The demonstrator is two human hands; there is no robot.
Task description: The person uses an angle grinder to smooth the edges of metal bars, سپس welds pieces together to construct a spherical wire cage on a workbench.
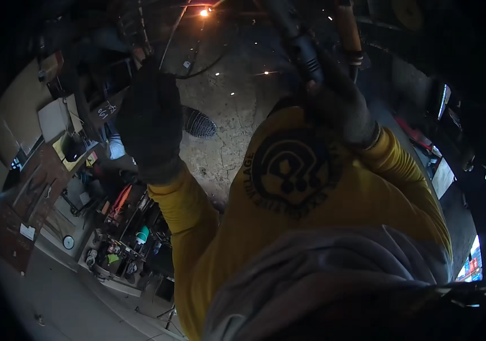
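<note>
My right hand (pixel 342 105), in a dark glove, is wrapped around a dark tool with a ribbed cylindrical handle (pixel 305 54). The tool runs up past the top edge, so its far end is out of view and its kind cannot be made out. My left hand (pixel 151 116), also in a dark glove, is raised at the left. Its fingers are lost in shadow. Just above its fingertips a thin rod (pixel 173 37) slants up to the right; whether the hand grips it cannot be told. An orange-white glow (pixel 204 12) burns near the top, with small sparks below.
A cracked floor (pixel 214 159) with a dark oval mesh piece (pixel 199 122) lies below my hands. At left stand a brown bench (pixel 27 193), boards (pixel 18 119) and a cluttered shelf (pixel 121 244). An orange-brown cylinder (pixel 347 28) is at upper right. A dark cable (pixel 206 71) curves near my left hand.
</note>
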